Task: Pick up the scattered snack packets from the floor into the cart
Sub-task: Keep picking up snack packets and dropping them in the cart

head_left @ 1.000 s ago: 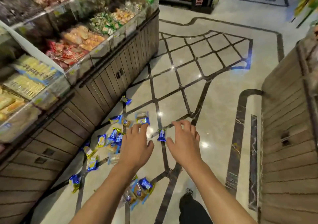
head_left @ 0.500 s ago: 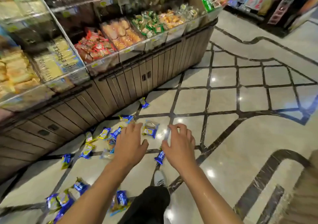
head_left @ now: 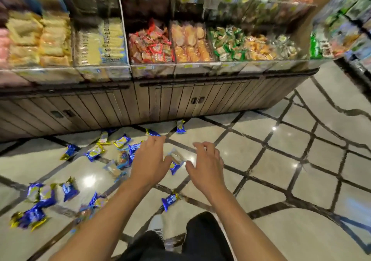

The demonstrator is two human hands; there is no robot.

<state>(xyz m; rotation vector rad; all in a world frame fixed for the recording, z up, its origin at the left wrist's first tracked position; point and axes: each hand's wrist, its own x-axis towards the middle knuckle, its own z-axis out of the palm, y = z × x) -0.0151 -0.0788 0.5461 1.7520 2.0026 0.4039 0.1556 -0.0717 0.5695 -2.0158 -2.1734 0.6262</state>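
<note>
Since half a second ago, my view swung toward shelving; left hand and right hand, both open, empty; packets uncollected, lower left.

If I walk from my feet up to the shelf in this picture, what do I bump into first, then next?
Dark trouser legs → lone blue packet → the two hands, left hand and right hand → packet by the cabinet → wooden cabinet → snack bins.
</note>
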